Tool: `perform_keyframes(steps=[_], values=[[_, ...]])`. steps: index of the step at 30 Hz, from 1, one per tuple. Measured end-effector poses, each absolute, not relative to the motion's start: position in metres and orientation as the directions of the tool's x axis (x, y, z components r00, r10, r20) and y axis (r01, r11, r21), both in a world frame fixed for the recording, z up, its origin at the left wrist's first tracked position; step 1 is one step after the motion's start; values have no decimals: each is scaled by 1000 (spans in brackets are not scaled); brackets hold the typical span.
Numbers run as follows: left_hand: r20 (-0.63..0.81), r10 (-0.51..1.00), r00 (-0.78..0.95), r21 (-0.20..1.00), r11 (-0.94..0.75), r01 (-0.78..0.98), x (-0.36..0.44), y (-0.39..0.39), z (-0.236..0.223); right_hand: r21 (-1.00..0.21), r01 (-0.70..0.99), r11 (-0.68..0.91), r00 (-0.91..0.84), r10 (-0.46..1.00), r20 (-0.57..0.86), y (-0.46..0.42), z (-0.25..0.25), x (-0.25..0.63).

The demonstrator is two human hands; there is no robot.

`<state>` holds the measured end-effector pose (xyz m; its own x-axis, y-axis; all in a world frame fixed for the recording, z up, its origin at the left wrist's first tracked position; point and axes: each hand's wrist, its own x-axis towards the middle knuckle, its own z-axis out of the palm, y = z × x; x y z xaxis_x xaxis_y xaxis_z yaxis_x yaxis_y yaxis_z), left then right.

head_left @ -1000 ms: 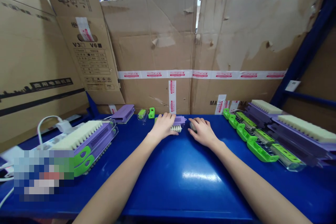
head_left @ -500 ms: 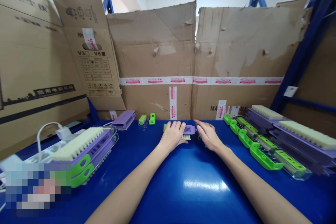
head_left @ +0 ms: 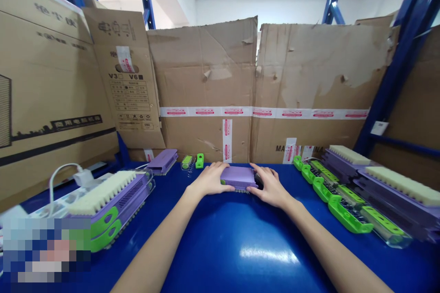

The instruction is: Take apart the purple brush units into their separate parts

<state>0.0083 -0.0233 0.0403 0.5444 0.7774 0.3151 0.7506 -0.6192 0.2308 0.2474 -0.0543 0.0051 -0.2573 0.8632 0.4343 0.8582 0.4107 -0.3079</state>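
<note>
In the middle of the blue table, a purple brush (head_left: 239, 175) lies between my hands with its bristles down. My left hand (head_left: 210, 178) grips the left end of it, thumb along the near side, where a bit of green shows. At the other end my right hand (head_left: 272, 186) closes around the corner, thumb at the near edge and fingers behind. A small dark piece (head_left: 258, 180) sits between that end and my right palm; what it is cannot be made out. Most of the bristles are hidden under the purple body.
Left stand stacked purple brushes (head_left: 113, 197) with green ends, a power strip (head_left: 65, 194) and another purple body (head_left: 163, 161). Behind lie a green cap (head_left: 200, 160) and small springs (head_left: 191, 170). At right are green handles (head_left: 349, 217), clear green-topped pieces (head_left: 387, 224) and brushes (head_left: 398, 187). Cardboard (head_left: 206, 87) walls the back.
The brush has turned so its flat purple top shows more. My left hand has shifted to its left end, and my right hand has come against its right end. The view tilts up slightly.
</note>
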Motion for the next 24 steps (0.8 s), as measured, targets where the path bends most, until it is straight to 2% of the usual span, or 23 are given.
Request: perform_keyframes(steps=[2,4,11,13,20,24], values=[[260,800,541,369,-600,710,2,-18,40,-319,856,406,-251,867,431,-55,6,247],[238,807,541,448,-585,676,-2,-16,41,-325,854,405,-248,868,431,-56,8,246],[196,836,513,565,-524,638,-9,-15,48,-302,860,412,-260,861,436,-58,10,244],[201,838,508,525,-530,667,-9,-14,47,-295,861,414,-265,861,435,-58,10,244],[274,849,452,240,-516,822,-14,-8,43,-293,885,362,-223,882,415,-57,12,245],[176,875,451,224,-482,847,-23,-3,37,-304,886,351,-213,890,404,-57,12,245]])
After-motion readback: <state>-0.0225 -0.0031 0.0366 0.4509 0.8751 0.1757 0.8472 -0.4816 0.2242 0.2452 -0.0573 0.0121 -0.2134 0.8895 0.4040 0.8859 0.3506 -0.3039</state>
